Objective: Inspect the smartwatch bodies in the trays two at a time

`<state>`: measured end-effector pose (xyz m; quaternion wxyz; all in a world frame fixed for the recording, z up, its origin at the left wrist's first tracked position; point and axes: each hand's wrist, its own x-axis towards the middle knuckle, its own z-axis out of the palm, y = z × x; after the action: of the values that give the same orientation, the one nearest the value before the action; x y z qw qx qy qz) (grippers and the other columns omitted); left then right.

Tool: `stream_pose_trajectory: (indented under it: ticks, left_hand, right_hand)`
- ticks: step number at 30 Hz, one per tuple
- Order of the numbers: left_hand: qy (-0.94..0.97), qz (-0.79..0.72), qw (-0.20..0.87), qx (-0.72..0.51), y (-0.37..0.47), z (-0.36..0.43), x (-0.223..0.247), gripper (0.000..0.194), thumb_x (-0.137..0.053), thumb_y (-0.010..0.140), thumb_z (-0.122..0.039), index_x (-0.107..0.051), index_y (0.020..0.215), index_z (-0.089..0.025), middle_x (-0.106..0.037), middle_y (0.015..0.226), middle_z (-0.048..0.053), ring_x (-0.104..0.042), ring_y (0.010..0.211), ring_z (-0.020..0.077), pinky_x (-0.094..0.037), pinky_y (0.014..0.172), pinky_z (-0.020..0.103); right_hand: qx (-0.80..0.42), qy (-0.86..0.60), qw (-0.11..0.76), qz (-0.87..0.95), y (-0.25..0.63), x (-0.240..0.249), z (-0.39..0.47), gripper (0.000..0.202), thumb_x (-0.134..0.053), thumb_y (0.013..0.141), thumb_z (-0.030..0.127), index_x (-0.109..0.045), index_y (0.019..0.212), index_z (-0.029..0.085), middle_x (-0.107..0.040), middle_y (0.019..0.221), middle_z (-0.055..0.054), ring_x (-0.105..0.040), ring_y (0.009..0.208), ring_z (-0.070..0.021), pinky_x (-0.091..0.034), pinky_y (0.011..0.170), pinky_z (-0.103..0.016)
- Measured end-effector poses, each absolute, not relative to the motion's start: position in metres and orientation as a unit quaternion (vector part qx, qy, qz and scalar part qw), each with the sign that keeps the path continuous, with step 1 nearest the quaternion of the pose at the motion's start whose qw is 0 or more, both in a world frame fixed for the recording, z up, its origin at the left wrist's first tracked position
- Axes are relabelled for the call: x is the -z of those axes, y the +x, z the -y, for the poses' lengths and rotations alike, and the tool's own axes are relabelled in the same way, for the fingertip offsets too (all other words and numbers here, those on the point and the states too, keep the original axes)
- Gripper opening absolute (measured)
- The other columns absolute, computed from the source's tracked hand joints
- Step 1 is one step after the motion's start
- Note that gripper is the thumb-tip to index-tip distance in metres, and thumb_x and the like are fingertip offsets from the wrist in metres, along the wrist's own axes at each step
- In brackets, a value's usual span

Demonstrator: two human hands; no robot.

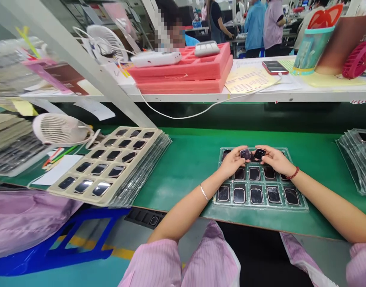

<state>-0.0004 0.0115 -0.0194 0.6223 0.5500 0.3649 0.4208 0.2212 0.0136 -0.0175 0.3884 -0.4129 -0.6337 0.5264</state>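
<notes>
A clear plastic tray (260, 207) on the green bench holds rows of dark, square watch-like pieces with rounded corners. Above its back row, my left hand (233, 161) pinches one dark square piece (245, 154) between thumb and fingers. Close beside it, my right hand (272, 157) grips another dark square piece (259, 154), tilted, its face showing a small light mark. The two held pieces are a small gap apart. My hands partly hide the pieces in the back rows of the tray.
To the left, a cream tray (103, 171) of similar pieces tops a stack of clear trays. More stacked trays (358, 163) stand at the right edge. A white fan (59, 128) lies at left. Red foam blocks (183, 73) and a phone (275, 67) rest on the shelf.
</notes>
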Motion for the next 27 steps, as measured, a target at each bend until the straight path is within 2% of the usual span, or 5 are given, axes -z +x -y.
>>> stream_pose_trajectory:
  ticks: [6,14,18,21,27]
  left_hand:
    - [0.559,-0.386,0.612,-0.404,-0.0001,-0.0112,0.0155,0.047,-0.065,0.076,-0.018,-0.055,0.121,-0.015,-0.071,0.092,0.005,-0.062,0.062,0.0087,-0.047,0.058,0.02]
    - [0.61,-0.401,0.557,-0.396,-0.0011,-0.0138,0.0215,0.038,-0.055,0.084,-0.018,-0.055,0.122,-0.015,-0.07,0.109,0.009,-0.068,0.072,0.0126,-0.049,0.058,0.021]
    - [0.707,-0.462,0.364,-0.392,-0.0021,-0.0183,0.0183,0.027,-0.051,0.089,-0.018,-0.066,0.111,-0.017,-0.073,0.109,0.007,-0.068,0.092,0.0187,-0.054,0.086,0.034]
    - [0.774,-0.493,0.218,-0.332,-0.0014,-0.0203,0.0153,0.026,-0.055,0.089,-0.02,-0.071,0.109,-0.017,-0.071,0.119,0.008,-0.058,0.119,0.0253,-0.042,0.109,0.043]
    - [0.791,-0.56,0.141,-0.2,-0.0019,-0.0194,0.0174,0.047,-0.042,0.097,-0.028,-0.054,0.14,-0.013,-0.045,0.153,0.015,-0.033,0.145,0.0314,-0.028,0.118,0.05]
  right_hand:
    - [-0.524,-0.402,0.373,0.652,0.2225,0.0172,-0.0137,0.038,-0.058,0.08,0.019,-0.063,0.117,0.018,-0.073,0.11,-0.009,-0.071,0.088,-0.0204,-0.06,0.077,-0.037]
    - [-0.462,-0.408,0.421,0.666,0.2194,0.0245,-0.0119,0.053,-0.059,0.079,0.015,-0.049,0.13,0.023,-0.065,0.118,-0.009,-0.07,0.096,-0.0206,-0.061,0.075,-0.033]
    - [-0.364,-0.433,0.394,0.725,0.2177,0.0221,-0.0064,0.048,-0.056,0.083,0.015,-0.05,0.131,0.021,-0.067,0.114,-0.01,-0.07,0.094,-0.0228,-0.061,0.078,-0.038]
    - [-0.234,-0.422,0.337,0.808,0.2177,0.0198,-0.0054,0.047,-0.057,0.085,0.018,-0.055,0.132,0.021,-0.067,0.122,-0.011,-0.066,0.105,-0.0281,-0.054,0.095,-0.05]
    - [-0.119,-0.411,0.236,0.872,0.2161,0.0245,-0.0112,0.056,-0.049,0.089,0.017,-0.047,0.145,0.016,-0.048,0.15,-0.015,-0.038,0.142,-0.0336,-0.036,0.114,-0.059]
